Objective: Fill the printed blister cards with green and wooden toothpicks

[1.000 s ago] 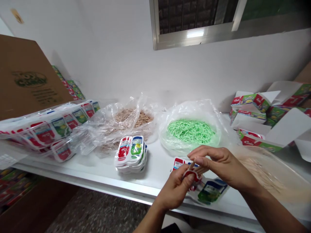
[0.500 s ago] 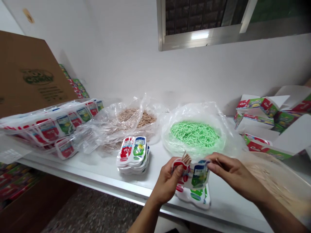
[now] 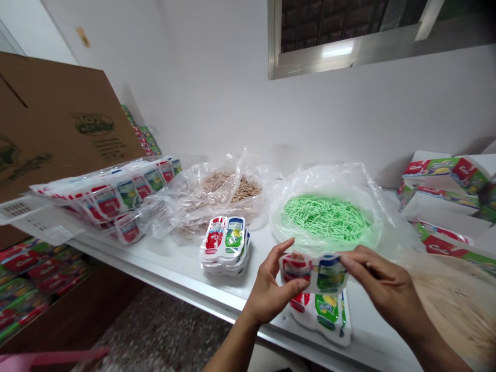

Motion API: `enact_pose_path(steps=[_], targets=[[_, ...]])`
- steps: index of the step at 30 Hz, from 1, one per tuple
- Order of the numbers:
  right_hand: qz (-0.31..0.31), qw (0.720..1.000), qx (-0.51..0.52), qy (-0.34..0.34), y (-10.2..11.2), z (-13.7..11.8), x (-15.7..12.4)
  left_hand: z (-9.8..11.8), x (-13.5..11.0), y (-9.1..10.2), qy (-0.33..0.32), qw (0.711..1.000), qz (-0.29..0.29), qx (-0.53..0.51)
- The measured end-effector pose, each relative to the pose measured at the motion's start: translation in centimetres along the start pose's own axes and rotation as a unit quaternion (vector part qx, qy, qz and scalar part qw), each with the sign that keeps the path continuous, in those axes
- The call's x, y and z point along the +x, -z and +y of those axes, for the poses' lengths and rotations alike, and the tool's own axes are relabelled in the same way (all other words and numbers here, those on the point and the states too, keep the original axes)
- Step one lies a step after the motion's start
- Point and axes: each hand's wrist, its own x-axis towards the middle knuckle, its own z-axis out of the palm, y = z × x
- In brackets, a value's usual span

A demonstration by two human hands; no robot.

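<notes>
My right hand (image 3: 382, 276) pinches the blue-and-green end of a twin can-shaped packet (image 3: 328, 274) between thumb and forefinger; the other fingers curl under, and I can't see whether the palm holds anything. My left hand (image 3: 273, 284) is spread in a wide C at the red end, thumb laid across the front, forefinger raised above the top edge. The remaining fingers are hidden, so I can't tell how firmly it grips. The packet is up in front of me, glossy and white-bordered, its outline rounded like two little drink cans side by side.

Just below it, a neat pile of matching packets (image 3: 327, 312) lies on the smooth white bench (image 3: 174, 261), scalloped edges showing. To the left sits another stack (image 3: 225, 240), slightly skewed, light glinting off the slick faces.

Behind my hands, a crinkled, translucent plastic bag (image 3: 341, 178) gapes around a tangle of thin, bright green sticks (image 3: 325, 219). Beside it, brown sticks (image 3: 245, 190) lie in wrinkled clear film (image 3: 166, 206). By my right forearm, pale, slender sticks (image 3: 461, 302) show in a cloudy bag (image 3: 430, 263), near folded printed card cartons (image 3: 442, 199).
</notes>
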Motion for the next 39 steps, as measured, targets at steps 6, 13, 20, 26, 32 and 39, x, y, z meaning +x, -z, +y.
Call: enact_pose_path(steps=[6, 13, 20, 26, 32, 39], targets=[[-0.025, 0.999, -0.010, 0.022, -0.5, -0.1, 0.3, 0.0, 0.0, 0.6, -0.002, 1.000, 0.005, -0.008], [-0.008, 1.000, -0.003, 0.006, -0.9, -0.3, 1.0, 0.3, -0.2, 1.1, -0.019, 1.000, 0.017, 0.018], [-0.067, 0.997, -0.008, 0.026, -2.3, -1.6, 2.3, 0.8, -0.9, 2.2, -0.032, 0.994, 0.058, 0.084], [-0.104, 0.993, -0.051, -0.015, -6.1, -3.8, 8.5, 5.5, 1.1, 7.6, -0.061, 0.977, 0.165, 0.125], [-0.195, 0.979, -0.056, -0.023, -17.1, -2.1, 16.0, 8.1, 3.6, 17.0, 0.012, 0.823, 0.297, 0.484], [-0.249, 0.956, -0.153, -0.024, -23.0, 0.7, 17.0, 4.7, 3.2, 20.6, 0.135, 0.761, 0.263, 0.577]])
